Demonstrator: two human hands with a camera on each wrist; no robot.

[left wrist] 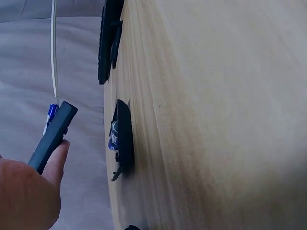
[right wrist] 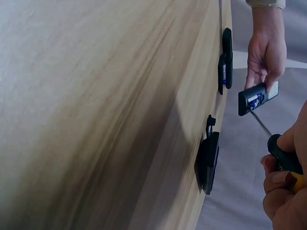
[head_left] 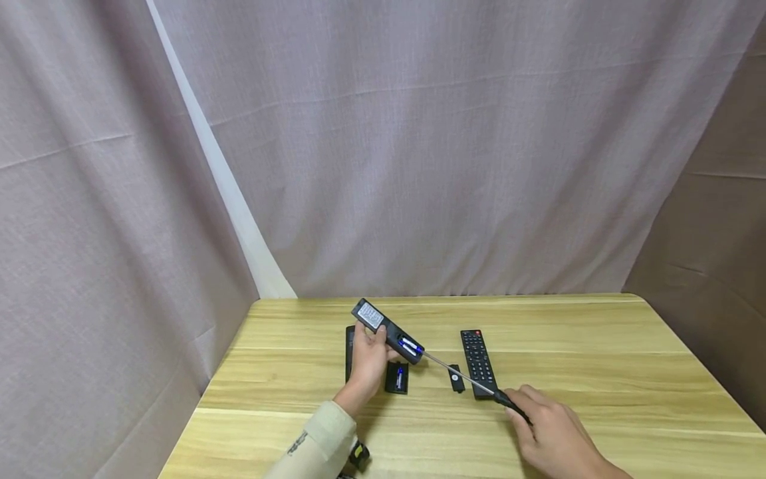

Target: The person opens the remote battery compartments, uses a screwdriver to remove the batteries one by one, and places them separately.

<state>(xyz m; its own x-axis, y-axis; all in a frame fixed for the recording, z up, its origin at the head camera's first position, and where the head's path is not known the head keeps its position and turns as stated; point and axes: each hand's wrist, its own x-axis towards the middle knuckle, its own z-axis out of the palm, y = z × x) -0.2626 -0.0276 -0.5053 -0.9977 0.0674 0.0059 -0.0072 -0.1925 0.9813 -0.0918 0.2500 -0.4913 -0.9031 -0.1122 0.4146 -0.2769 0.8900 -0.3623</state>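
Observation:
My left hand (head_left: 368,362) grips a black remote control (head_left: 390,334) above the table, its back tilted up with a pale label showing. Its battery compartment lies uncovered, with blue-and-white batteries (head_left: 409,345) inside. In my right hand (head_left: 553,429) is a screwdriver (head_left: 457,374), held by its black-and-yellow handle (right wrist: 284,158). The metal shaft reaches across to the battery end of the remote, and its tip meets a battery there in the right wrist view. Below the remote, a small black tray-like piece (left wrist: 125,139) with a blue battery (head_left: 399,378) in it lies on the table.
On the wooden table (head_left: 598,359), a second remote (head_left: 477,359) lies buttons up at the right, with a small black cover (head_left: 457,378) beside it. Another dark remote-like object (head_left: 350,352) is partly hidden behind my left hand. Curtains (head_left: 449,166) hang behind the table.

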